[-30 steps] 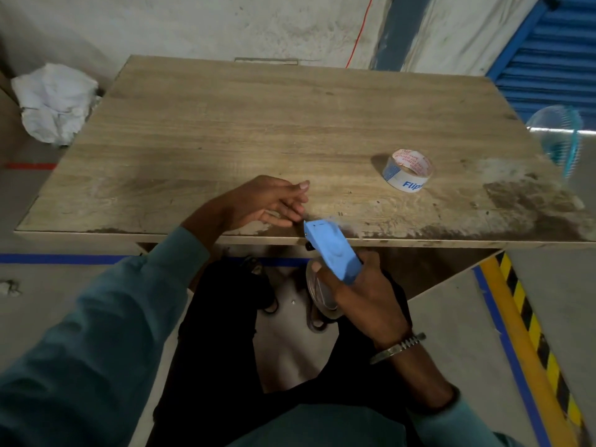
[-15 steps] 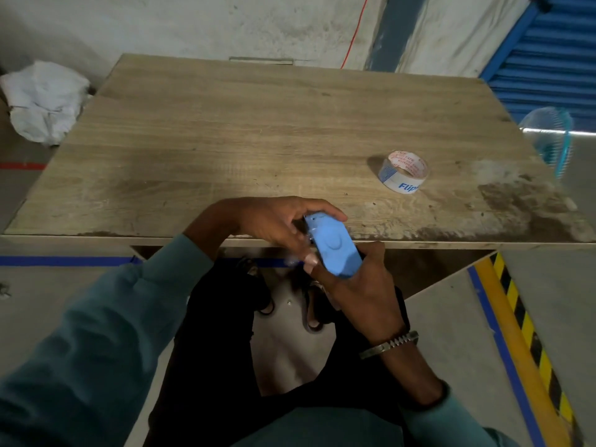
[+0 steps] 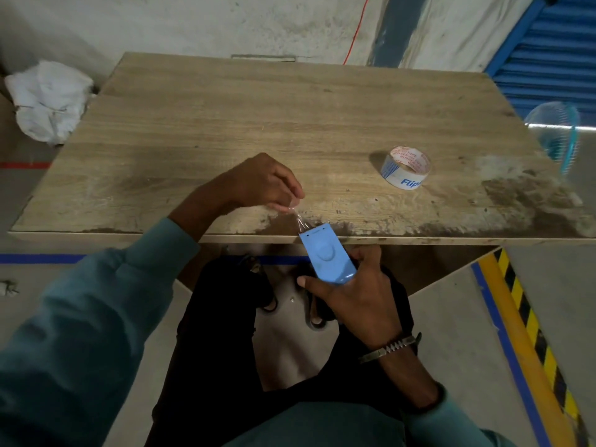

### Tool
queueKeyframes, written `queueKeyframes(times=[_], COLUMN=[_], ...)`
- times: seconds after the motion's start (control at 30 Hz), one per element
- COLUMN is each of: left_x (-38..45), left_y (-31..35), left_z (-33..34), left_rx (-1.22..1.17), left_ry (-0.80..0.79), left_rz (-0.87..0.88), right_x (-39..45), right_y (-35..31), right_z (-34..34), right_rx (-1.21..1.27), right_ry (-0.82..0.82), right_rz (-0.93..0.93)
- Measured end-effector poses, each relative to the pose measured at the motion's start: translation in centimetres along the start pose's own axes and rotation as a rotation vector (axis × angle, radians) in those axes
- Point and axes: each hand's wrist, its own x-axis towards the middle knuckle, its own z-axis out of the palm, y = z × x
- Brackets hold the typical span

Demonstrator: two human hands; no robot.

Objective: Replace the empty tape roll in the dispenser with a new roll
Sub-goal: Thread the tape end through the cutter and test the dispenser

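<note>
Right hand clamped on blue dispenser below table edge. Left hand pinches tape strip at dispenser's far end. New roll on tabletop, right-forward; right hand nearer.

1 flat light-blue plastic tape dispenser; 1 white printed roll of packing tape; 1 thin clear strip of tape; 1 pale wood-grain surface; 2 bare hands, left and right; 1 metal link wristband; 1 crumpled white sack.

Tape roll on the table reads "Flip" in blue
</note>
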Motion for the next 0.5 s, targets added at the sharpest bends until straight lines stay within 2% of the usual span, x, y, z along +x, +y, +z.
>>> queueKeyframes(times=[0.07,0.1,0.2,0.33,0.5], left_x=[0.4,0.7,1.9,2.8,2.6], left_y=[0.1,0.0,-0.7,-1.8,-4.7], left_z=[0.2,0.4,1.0,1.9,2.9], left_rx=[-0.146,-0.133,0.197,0.382,0.492], left_ry=[0.103,0.17,0.335,0.325,0.341], left_rz=[-0.053,-0.046,0.125,0.384,0.544], right_x=[-0.1,-0.1,-0.1,-0.4,-1.1], right_y=[-0.2,-0.2,-0.4,-0.5,0.1], right_z=[0.5,0.8,1.4,2.2,3.3], right_rx=[0.028,0.042,0.022,-0.074,-0.116], right_ry=[0.008,0.015,0.001,-0.081,-0.091], right_rz=[-0.017,-0.036,-0.085,-0.106,-0.118])
